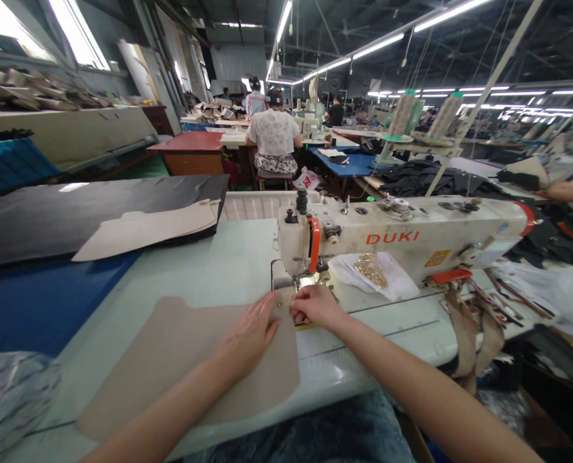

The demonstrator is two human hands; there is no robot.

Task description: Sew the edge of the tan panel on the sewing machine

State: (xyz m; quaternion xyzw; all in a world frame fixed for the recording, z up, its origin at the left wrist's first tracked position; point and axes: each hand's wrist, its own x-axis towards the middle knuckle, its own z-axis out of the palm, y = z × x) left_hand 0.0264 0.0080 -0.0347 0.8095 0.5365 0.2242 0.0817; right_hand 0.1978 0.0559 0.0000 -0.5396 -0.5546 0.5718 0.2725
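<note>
The needle of the sewing machine (402,238) is hidden behind the machine head and the fingers (300,313) of the right hand (318,307). The left hand (248,337) covers part of the tan fabric piece (180,360), whose near corner blurs toward the table (218,263) edge. Both forearms are cut off by the bottom edge. The gold items on the white cloth (377,273) are too small to identify.

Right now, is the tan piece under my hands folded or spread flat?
Spread flat: the tan piece lies in one layer on the table, left hand pressing it.
</note>
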